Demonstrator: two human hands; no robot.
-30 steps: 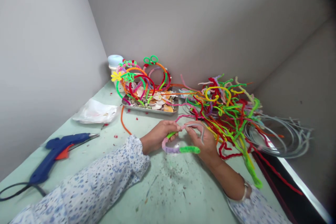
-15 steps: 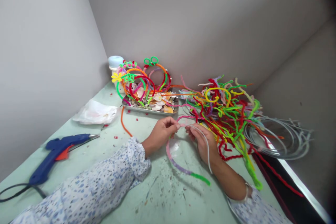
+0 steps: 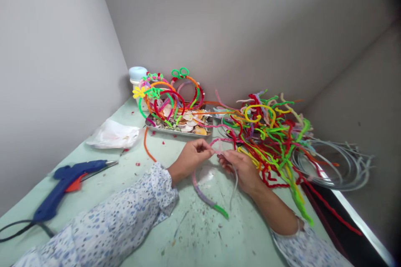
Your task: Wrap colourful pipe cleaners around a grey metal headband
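A headband [image 3: 204,197], partly wrapped in pink, purple and green pipe cleaner, hangs in a curve between my hands. My left hand [image 3: 194,157] pinches it near the pink part, fingers closed. Close on the right, my right hand [image 3: 241,169] is closed on the same band, its fingertips almost touching the left ones. From below the right hand the bare whitish end [image 3: 234,187] hangs down. A short pale pink strand [image 3: 219,145] sticks up between the fingertips.
Finished colourful headbands [image 3: 169,91] rest over a metal tray [image 3: 188,134] of shells. A pipe cleaner heap [image 3: 275,133] and clear hoops [image 3: 332,167] lie right. Left are a blue glue gun [image 3: 62,185], a plastic bag [image 3: 114,134] and a blue-lidded container [image 3: 138,73].
The headband has turned, its green end swinging left and its bare end dropping lower. My right hand has shifted slightly left, and a pale pink strand now stands up between the fingertips.
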